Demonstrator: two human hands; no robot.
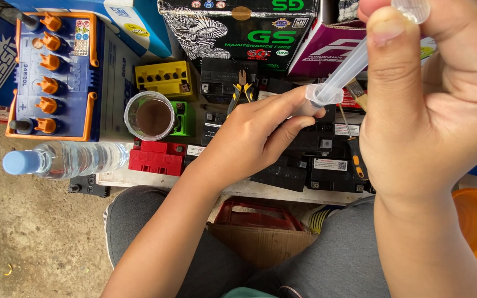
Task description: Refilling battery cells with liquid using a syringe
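Both hands work a clear syringe (342,74) above the batteries (305,149). The left hand (255,138) pinches its barrel flange between fingers; the right hand (420,105) grips the plunger, thumb pressed on it. Judged step: drawing the plunger; steady, straight pulling is required.

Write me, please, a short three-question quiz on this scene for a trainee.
1. True or false: both hands hold the syringe.
2. What lies on its side at the left, just below the blue battery with orange caps?
A. a water bottle
B. a hammer
C. a paint can
3. What does the clear cup by the yellow battery hold?

Key
1. True: the left hand grips the barrel at its flange, the right hand the plunger end.
2. A: the bottle has a blue cap.
3. A brown liquid.
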